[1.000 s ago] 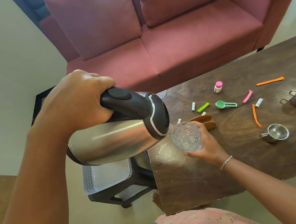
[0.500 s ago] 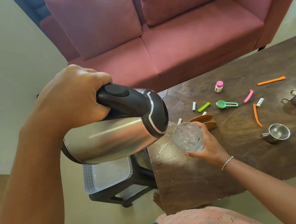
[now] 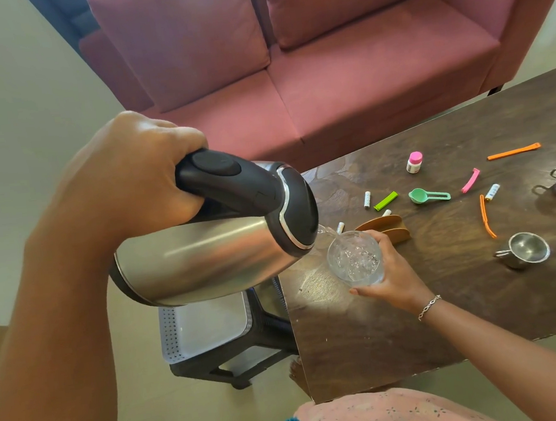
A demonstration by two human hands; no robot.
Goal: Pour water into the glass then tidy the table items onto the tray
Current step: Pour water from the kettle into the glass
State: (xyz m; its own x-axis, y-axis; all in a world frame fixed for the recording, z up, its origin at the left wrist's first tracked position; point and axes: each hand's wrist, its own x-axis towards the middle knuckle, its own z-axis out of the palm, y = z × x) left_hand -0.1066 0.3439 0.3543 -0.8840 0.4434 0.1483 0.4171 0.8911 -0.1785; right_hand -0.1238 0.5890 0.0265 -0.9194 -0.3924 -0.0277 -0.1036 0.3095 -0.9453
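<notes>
One clear glass, partly filled, is at the left end of the desk, with the right hand wrapped round its side. A thin stream of water runs into it from the tilted steel kettle, whose black handle the left hand grips. The white tray lies on a black stool beside the desk.

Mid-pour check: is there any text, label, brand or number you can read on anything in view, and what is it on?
Nothing here can be read.
Pink-capped bottle: the label has dark marks, too blurred to read.
White tube near the green clip: printed marks, too small to read.
White tube near the orange strip: printed marks, too small to read.
Kettle: no brand or lettering shows.
Glass: no marking shows.
</notes>
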